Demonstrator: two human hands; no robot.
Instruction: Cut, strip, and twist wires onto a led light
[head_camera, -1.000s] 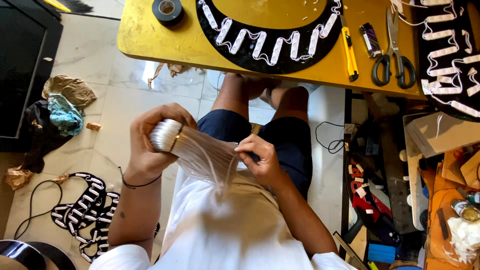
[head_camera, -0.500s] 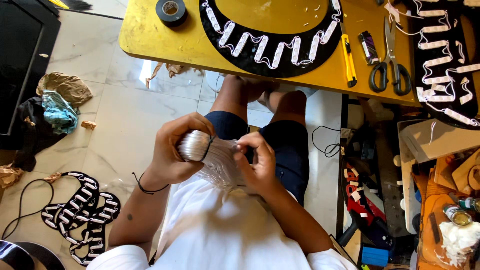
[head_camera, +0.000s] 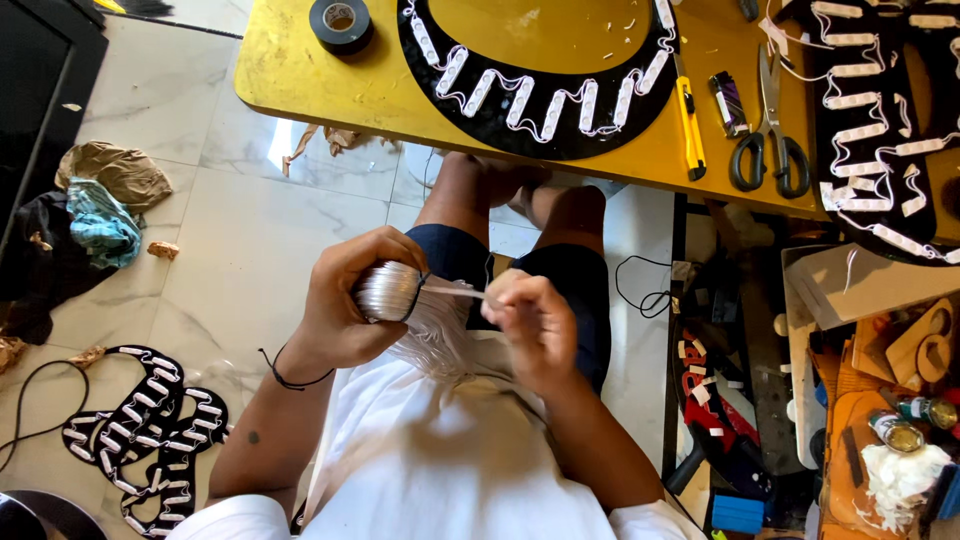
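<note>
Seated view, left to right: my left hand (head_camera: 345, 305) is clenched around a bundle of clear zip ties (head_camera: 392, 292), held over my lap below the yellow table (head_camera: 300, 70); my right hand (head_camera: 530, 320) pinches a single tie (head_camera: 455, 291) at its tip. Best practice, I judge: keep the bundle squeezed and draw one tie straight out sideways, so its neighbours stay put.
</note>
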